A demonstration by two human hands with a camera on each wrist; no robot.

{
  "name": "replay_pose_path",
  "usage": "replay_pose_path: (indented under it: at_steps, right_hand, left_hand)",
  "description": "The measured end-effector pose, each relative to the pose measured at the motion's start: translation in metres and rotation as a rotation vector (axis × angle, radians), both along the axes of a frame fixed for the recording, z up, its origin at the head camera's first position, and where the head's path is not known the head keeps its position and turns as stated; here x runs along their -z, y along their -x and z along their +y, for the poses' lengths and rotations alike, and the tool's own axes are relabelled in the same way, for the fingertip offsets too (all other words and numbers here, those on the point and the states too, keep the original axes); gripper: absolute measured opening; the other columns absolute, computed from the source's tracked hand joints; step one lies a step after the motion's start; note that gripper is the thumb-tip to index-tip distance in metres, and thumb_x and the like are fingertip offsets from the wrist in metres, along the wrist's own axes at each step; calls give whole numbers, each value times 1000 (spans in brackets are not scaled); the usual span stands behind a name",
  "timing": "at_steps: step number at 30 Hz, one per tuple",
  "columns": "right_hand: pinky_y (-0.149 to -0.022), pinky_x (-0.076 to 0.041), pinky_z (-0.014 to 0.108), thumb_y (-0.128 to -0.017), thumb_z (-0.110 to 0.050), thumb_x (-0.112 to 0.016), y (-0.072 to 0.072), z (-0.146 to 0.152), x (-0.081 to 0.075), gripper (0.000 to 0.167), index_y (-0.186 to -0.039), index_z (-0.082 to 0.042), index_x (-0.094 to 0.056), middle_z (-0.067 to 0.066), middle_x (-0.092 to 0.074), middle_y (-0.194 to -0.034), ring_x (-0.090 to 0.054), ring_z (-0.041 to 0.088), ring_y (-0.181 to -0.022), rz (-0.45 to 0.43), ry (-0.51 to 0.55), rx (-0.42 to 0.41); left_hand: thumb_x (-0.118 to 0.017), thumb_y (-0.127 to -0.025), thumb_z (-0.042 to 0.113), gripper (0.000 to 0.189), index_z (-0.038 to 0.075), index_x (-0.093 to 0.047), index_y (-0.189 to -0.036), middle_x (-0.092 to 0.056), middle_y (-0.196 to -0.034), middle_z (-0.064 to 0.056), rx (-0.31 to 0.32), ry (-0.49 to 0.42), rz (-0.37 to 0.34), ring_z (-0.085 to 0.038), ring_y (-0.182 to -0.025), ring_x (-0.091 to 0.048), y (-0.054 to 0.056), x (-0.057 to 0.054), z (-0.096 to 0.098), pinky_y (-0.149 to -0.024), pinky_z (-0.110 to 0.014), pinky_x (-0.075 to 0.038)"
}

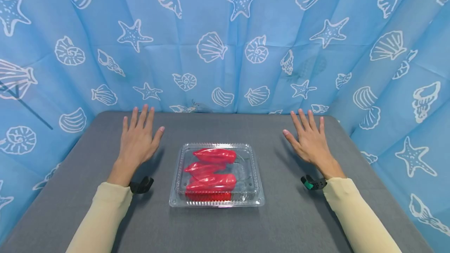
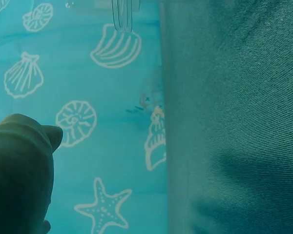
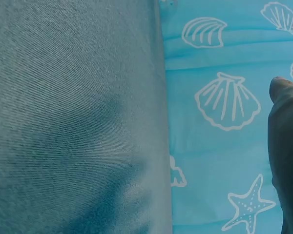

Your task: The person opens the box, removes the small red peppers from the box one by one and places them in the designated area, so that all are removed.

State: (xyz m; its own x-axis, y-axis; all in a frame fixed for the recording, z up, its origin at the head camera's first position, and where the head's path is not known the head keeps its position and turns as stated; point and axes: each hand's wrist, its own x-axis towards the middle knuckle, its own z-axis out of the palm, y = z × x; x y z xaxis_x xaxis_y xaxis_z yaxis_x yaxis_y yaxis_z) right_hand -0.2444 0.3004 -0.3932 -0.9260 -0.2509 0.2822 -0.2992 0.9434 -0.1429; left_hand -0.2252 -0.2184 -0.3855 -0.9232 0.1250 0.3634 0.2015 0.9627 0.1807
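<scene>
Lying in one clear box (image 1: pixel 259 198) are at least three peppers (image 1: pixel 206 168).

Peppers (image 1: pixel 211 182) lie in a container (image 1: pixel 259 199) on the table (image 1: pixel 218 229), between the left hand (image 1: pixel 138 143) and right hand (image 1: pixel 310 143); a curtain (image 1: pixel 190 15) hangs behind, perhaps touching the table's edge.

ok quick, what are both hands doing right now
Left hand: open, fingers spread, holding nothing.
Right hand: open, fingers spread, holding nothing.

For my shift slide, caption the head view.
Left hand and right hand, fingers spread, flank a clear plastic box of red peppers.
</scene>
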Motion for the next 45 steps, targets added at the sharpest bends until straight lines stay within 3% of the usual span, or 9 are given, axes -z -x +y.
replay_pose_path:
  at_steps: [4,8,17,20,24,30,36,45]
  right_hand:
    - [-117,15,62,-107,-57,-32,-5,-2,1,76,-164,-12,-12,21,-8,-168,10,37,-154,12,7,-18]
    - [-119,8,64,-107,-54,-38,-12,-7,0,75,-162,-8,-20,25,-19,-165,-5,43,-153,47,34,-51]
    - [-115,-18,70,-104,-40,-55,-27,-22,-1,65,-153,0,-39,28,-43,-151,-36,47,-140,112,121,-145]
    - [-112,-25,69,-102,-35,-60,-32,-26,-1,62,-151,0,-43,27,-46,-148,-40,47,-137,101,174,-177]
    - [-109,-30,68,-102,-36,-61,-38,-32,0,62,-152,-5,-43,24,-45,-151,-39,46,-138,20,250,-179]
    - [-109,-32,67,-101,-35,-64,-47,-43,3,63,-155,-11,-41,19,-42,-155,-37,42,-142,-98,375,-211]
    - [-108,-37,63,-98,-28,-68,-57,-56,7,60,-152,-12,-46,14,-49,-150,-43,37,-139,-120,478,-292]
    - [-106,-40,63,-95,-24,-72,-72,-73,11,61,-149,-10,-50,13,-52,-147,-49,36,-134,-169,553,-341]
  left_hand:
    - [-41,-108,41,71,2,-15,-162,-9,-168,-20,7,1,1,-38,-154,4,-4,1,0,-121,-62,2]
    - [-44,-107,41,72,0,-19,-161,-16,-166,-23,17,-4,16,-41,-154,-4,-9,3,1,-120,-64,-4]
    - [-58,-102,30,66,-6,-37,-152,-37,-154,-30,86,-28,105,-49,-144,-30,-21,6,6,-116,-65,-23]
    - [-61,-100,28,65,-7,-40,-150,-41,-151,-30,127,-52,127,-48,-142,-34,-25,7,9,-114,-64,-28]
    - [-66,-98,26,63,-6,-43,-148,-46,-147,-29,183,-94,149,-47,-138,-40,-31,8,13,-111,-63,-34]
    - [-65,-100,28,63,2,-41,-152,-44,-151,-24,228,-234,51,-44,-139,-41,-41,8,23,-109,-65,-36]
    - [-63,-101,29,63,4,-38,-154,-41,-155,-23,295,-396,-43,-43,-142,-38,-48,8,30,-111,-66,-33]
    - [-64,-100,32,65,7,-39,-154,-41,-156,-19,343,-492,-115,-42,-142,-38,-55,13,33,-109,-66,-35]
